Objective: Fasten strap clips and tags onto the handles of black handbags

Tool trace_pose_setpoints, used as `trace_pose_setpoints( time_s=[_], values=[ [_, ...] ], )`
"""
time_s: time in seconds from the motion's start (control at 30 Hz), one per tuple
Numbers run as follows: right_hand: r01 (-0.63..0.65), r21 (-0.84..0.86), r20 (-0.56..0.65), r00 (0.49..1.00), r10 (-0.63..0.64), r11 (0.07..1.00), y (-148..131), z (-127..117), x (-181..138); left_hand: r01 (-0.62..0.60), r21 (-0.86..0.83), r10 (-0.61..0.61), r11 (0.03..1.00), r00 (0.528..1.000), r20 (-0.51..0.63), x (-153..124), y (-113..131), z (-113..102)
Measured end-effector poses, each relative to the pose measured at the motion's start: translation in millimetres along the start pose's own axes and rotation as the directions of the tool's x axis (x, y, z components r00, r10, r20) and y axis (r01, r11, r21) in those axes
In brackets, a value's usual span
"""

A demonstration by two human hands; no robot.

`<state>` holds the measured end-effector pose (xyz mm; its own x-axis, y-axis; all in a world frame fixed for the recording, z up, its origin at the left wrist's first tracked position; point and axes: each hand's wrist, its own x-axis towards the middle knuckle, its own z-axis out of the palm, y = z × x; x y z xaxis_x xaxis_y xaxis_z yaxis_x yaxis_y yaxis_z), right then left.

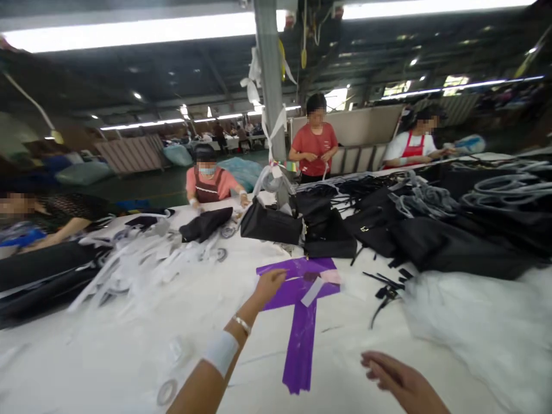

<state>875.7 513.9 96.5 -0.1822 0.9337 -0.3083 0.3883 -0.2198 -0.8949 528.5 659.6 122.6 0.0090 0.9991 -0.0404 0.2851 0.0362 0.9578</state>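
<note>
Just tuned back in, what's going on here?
The person's left hand is at the purple strips on the white table; whether it grips anything is hard to tell. The right hand is nearer the camera, fingers loosely extended, nothing visible in it. A small white strip lies across the purple. Black bags are piled beyond, and co-workers, one in a red top, are around the table.

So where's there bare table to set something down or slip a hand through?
On the white table: one gap between the long purple strip and the right hand; a wider patch left of the tape roll, below the white scraps. Crowded: far side, black bags; right, plastic sheeting.
</note>
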Motion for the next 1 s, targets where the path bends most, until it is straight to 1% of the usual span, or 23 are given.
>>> trace_pose_setpoints(
  time_s=[0.07, 0.1, 0.13, 0.2, 0.23, 0.3, 0.37, 0.4, 0.43, 0.47, 0.5, 0.57, 0.63, 0.7, 0.77, 0.83, 0.9, 0.93, 1.0],
  values=[
    [0.026, -0.069, -0.100, 0.994, -0.033, 0.997, -3, -24, 49, -0.038, 0.240, 0.029, 0.970, 0.999, 0.042, -35, -52, 41],
    [0.022, -0.136, -0.170, 0.984, -0.045, 0.990, -6, -37, 79, -0.050, 0.342, 0.042, 0.938, 0.999, 0.030, -54, -78, 57],
    [0.017, -0.219, -0.222, 0.973, -0.067, 0.976, -10, -50, 111, -0.083, 0.450, 0.071, 0.889, 0.996, 0.044, -73, -102, 71],
    [-0.068, -0.368, -0.314, 0.948, -0.056, 0.927, -23, -74, 178, -0.179, 0.649, 0.172, 0.740, 0.982, 0.075, -103, -142, 88],
    [-0.134, -0.437, -0.364, 0.931, -0.039, 0.890, -30, -85, 212, -0.232, 0.728, 0.243, 0.645, 0.966, 0.093, -114, -157, 92],
    [-0.250, -0.573, -0.442, 0.896, -0.037, 0.780, -45, -104, 273, -0.292, 0.841, 0.370, 0.456, 0.921, 0.119, -126, -180, 93],
    [-0.281, -0.610, -0.452, 0.891, -0.035, 0.741, -55, -119, 327, -0.322, 0.898, 0.441, 0.300, 0.881, 0.169, -129, -196, 89],
    [-0.291, -0.621, -0.448, 0.894, -0.025, 0.727, -58, -125, 350, -0.340, 0.908, 0.460, 0.245, 0.865, 0.199, -128, -203, 88],
    [-0.301, -0.627, -0.440, 0.898, -0.007, 0.719, -58, -129, 371, -0.357, 0.911, 0.480, 0.208, 0.849, 0.223, -126, -211, 87],
    [-0.316, -0.635, -0.434, 0.901, 0.013, 0.705, -58, -133, 388, -0.367, 0.910, 0.503, 0.191, 0.833, 0.231, -125, -218, 87],
    [-0.334, -0.644, -0.431, 0.902, 0.033, 0.688, -56, -137, 403, -0.364, 0.911, 0.527, 0.193, 0.822, 0.216, -123, -226, 88],
    [-0.356, -0.666, -0.431, 0.901, 0.052, 0.656, -53, -143, 423, -0.321, 0.918, 0.561, 0.234, 0.816, 0.143, -122, -239, 91],
    [-0.340, -0.691, -0.418, 0.908, 0.030, 0.638, -54, -151, 432, -0.302, 0.917, 0.570, 0.261, 0.815, 0.106, -122, -244, 92],
    [-0.293, -0.719, -0.387, 0.922, -0.013, 0.630, -62, -164, 427, -0.344, 0.904, 0.558, 0.252, 0.815, 0.155, -122, -240, 89],
    [-0.248, -0.744, -0.359, 0.932, -0.058, 0.620, -75, -184, 409, -0.383, 0.891, 0.525, 0.244, 0.825, 0.210, -122, -228, 85],
    [-0.226, -0.766, -0.351, 0.931, -0.097, 0.602, -92, -210, 377, -0.371, 0.886, 0.471, 0.278, 0.857, 0.211, -124, -214, 82],
    [-0.226, -0.785, -0.367, 0.920, -0.138, 0.577, -107, -241, 333, -0.342, 0.869, 0.422, 0.359, 0.889, 0.176, -125, -204, 82],
    [-0.229, -0.793, -0.383, 0.908, -0.170, 0.565, -113, -256, 307, -0.320, 0.849, 0.399, 0.421, 0.906, 0.144, -125, -199, 84],
    [-0.234, -0.803, -0.421, 0.874, -0.243, 0.548, -121, -282, 248, -0.245, 0.773, 0.336, 0.585, 0.941, 0.044, -123, -186, 89]
  ],
)
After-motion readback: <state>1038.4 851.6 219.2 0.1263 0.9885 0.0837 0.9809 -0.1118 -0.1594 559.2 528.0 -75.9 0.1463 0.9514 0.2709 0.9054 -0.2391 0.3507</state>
